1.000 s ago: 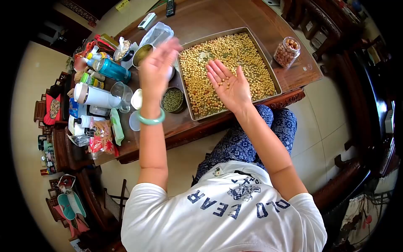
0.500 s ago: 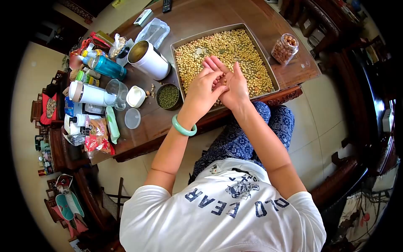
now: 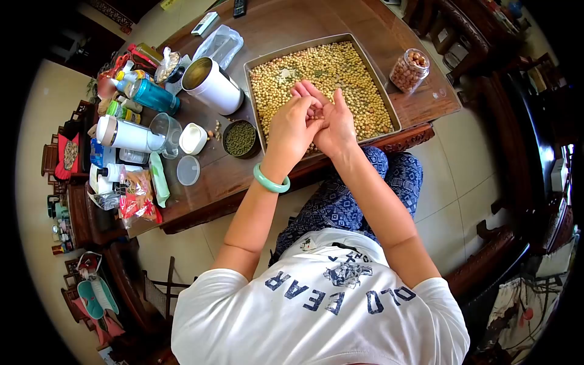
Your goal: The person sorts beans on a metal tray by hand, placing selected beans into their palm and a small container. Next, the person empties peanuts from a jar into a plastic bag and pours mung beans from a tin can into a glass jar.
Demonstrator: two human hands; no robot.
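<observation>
A shallow square metal tray [image 3: 394,109] is spread with pale yellow soybeans [image 3: 340,61], with a few greenish and reddish ones among them. Over its near edge, my right hand [image 3: 338,126] is cupped palm up, fingers stretched forward and thumb apart. Small beans lie in its palm, now mostly covered. My left hand [image 3: 291,128] reaches over that palm, thumb and fingertips drawn together in a pinch; what sits between them is too small to name. A pale green bangle [image 3: 271,182] circles my left wrist. Left of the tray, a dark round tin [image 3: 230,148] holds mung beans [image 3: 241,137].
A jar of reddish nuts [image 3: 409,72] stands right of the tray. To the left are a white canister [image 3: 218,91], a small white container [image 3: 193,139], a clear lid [image 3: 188,170], a plastic bag [image 3: 219,45] and several bottles. Two remotes [image 3: 204,24] lie at the back.
The view has shifted slightly. My left hand has settled further over the right palm, covering the beans that showed there before.
</observation>
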